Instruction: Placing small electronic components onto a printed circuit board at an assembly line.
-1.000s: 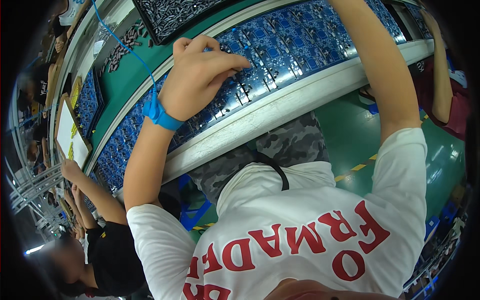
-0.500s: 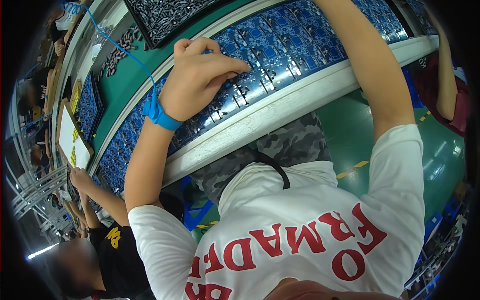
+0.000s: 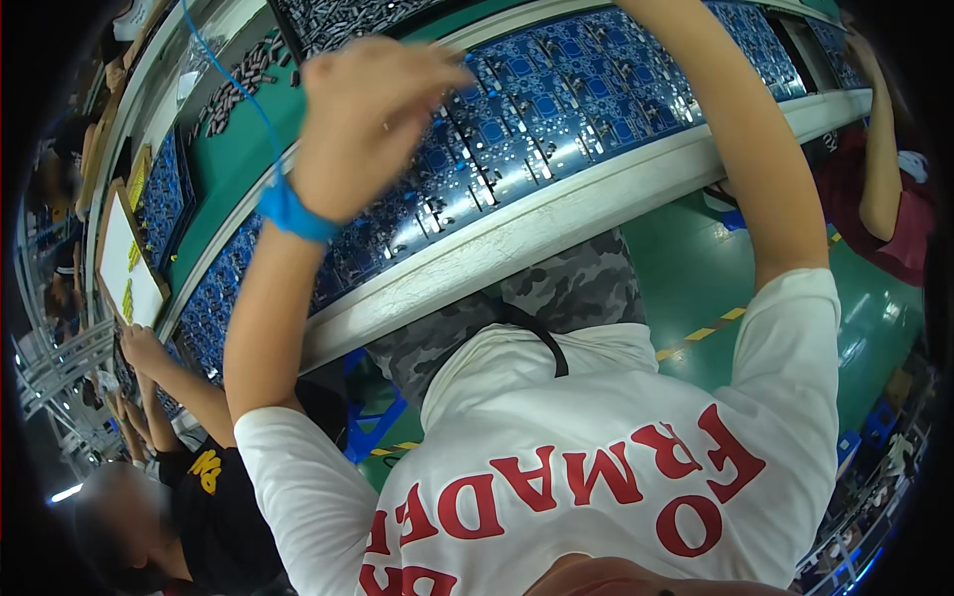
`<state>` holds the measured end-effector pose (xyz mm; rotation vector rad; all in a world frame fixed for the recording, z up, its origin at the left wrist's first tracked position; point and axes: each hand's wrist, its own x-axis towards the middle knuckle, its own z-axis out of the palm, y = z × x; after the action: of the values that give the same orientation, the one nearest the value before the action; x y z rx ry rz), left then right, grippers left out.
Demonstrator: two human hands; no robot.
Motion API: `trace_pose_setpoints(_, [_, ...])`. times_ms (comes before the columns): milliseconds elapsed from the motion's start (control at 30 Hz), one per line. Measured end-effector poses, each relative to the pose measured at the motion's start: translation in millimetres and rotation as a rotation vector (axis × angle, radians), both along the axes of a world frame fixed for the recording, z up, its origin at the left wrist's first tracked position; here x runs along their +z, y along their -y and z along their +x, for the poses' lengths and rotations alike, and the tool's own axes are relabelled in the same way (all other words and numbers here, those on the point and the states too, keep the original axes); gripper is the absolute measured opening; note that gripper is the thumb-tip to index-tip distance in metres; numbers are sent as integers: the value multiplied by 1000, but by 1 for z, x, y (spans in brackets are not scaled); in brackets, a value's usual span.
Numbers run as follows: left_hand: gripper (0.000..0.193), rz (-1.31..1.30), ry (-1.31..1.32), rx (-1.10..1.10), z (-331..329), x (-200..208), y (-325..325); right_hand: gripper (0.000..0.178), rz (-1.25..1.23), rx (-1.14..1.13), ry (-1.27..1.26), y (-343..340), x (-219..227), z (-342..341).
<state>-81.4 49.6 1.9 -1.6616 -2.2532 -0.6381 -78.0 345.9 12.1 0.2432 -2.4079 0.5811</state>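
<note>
Presently, the left hand [image 3: 356,124], bent and blurred, hovered over blue circuit boards [image 3: 545,104]; whether it pinched anything was indeterminable. The right hand lay out of view.

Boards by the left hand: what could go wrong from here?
1. The left hand shows blurred close over the boards; a low pass might knock small parts on them.
2. The wrist strap's blue cord crosses the loose parts in this view; if it hangs low, it could drag some.
3. The hand overlaps the tray's near edge in view; it might bump it.
</note>
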Motion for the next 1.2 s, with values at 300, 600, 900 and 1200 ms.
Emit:
trace_pose_setpoints(300, [9, -58, -74, 519, -73, -1, -14, 12, 212, 471, 394, 68, -8, 101])
trace_pose_setpoints(600, [11, 14, -174, 516, -71, 4, -21, 12, 422, 461, 511, 69, -9, 97])
trace_pose_setpoints(900, [18, 104, 522, 130, -9, -3, 12, 12, 462, 441, 464, 72, -11, 99])
trace_pose_setpoints(1200, [18, 28, 892, 40, 11, -3, 25, 13, 438, 370, 530, 77, -9, 110])
